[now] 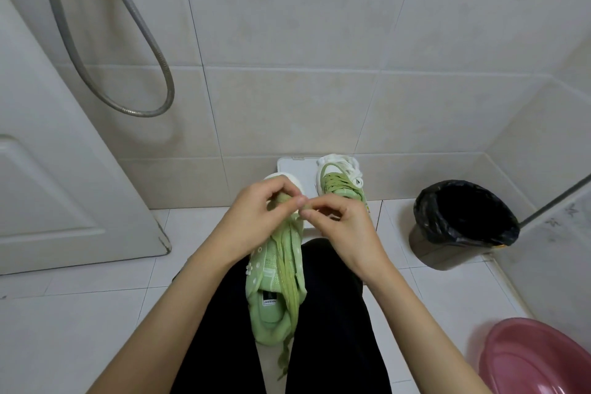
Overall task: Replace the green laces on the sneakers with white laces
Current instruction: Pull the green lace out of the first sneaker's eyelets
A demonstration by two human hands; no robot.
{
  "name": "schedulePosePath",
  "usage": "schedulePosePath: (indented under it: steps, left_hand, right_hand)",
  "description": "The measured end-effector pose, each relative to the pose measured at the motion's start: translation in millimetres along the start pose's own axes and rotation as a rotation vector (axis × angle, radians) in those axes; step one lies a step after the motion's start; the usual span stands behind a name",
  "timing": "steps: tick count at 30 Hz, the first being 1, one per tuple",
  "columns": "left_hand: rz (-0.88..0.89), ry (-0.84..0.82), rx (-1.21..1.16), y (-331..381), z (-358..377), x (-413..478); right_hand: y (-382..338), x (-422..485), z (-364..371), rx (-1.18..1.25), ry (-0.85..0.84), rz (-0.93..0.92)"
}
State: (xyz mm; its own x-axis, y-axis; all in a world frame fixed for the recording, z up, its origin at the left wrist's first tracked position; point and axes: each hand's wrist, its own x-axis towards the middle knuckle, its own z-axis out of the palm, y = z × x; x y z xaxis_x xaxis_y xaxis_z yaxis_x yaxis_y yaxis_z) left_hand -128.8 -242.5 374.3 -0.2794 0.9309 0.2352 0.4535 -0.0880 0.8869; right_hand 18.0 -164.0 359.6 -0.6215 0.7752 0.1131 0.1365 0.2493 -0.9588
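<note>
Two walls of pale tile [287, 41] meet in a corner at the right, above a floor [80, 313] of white tiles. At the left stands a white panelled door [48, 169], its lower corner chipped. A grey shower hose [140, 112] hangs in a long loop on the wall beside the door.

The person sits with knees apart in black trousers [332, 313]. A pink basin [527, 361] shows partly at the lower right edge. A bin with a black liner [425, 201] stands on the floor near the corner. A flat white board [297, 169] lies at the foot of the wall.

One green sneaker [271, 269] lies between the knees, heel toward the person and toe pointing to the wall. The other sneaker [342, 185] stands on the white board, well apart from the first and laced in green. A bunch of white laces [348, 161] lies touching its far end.

Both hands meet over the toe of the near sneaker. The left hand [256, 214] has its fingers curled and pinches the green lace [289, 265] between thumb and fingers. The right hand [345, 221], also curled, pinches the same lace just beside it. The lace trails loose down the tongue and over the heel.
</note>
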Motion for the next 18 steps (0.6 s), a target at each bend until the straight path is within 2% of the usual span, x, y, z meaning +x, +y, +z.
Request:
schedulePosePath:
  steps: [3, 7, 9, 12, 18]
  left_hand:
    - [-0.051, 0.103, 0.079, -4.6, -10.0, 7.1]
    - [-0.159, 0.268, -0.121, -20.2, -14.5, 8.8]
    - [-0.204, 0.214, -0.123, -27.5, -10.1, 8.4]
    - [-0.246, 0.066, -0.198, -32.9, -2.6, 7.6]
    - [-0.174, 0.0, -0.208, -30.1, -3.0, 8.4]
  right_hand:
    - [18.5, 4.2, 12.4, -0.089, -0.052, 0.04]
    - [29.7, 13.0, 19.3, 0.065, 0.042, 0.131]
    - [27.2, 16.1, 18.7, 0.162, 0.081, 0.176]
    - [16.2, 13.1, 16.0, 0.194, 0.051, 0.185]
    - [-16.8, 0.6, -0.7, 0.204, 0.033, 0.109]
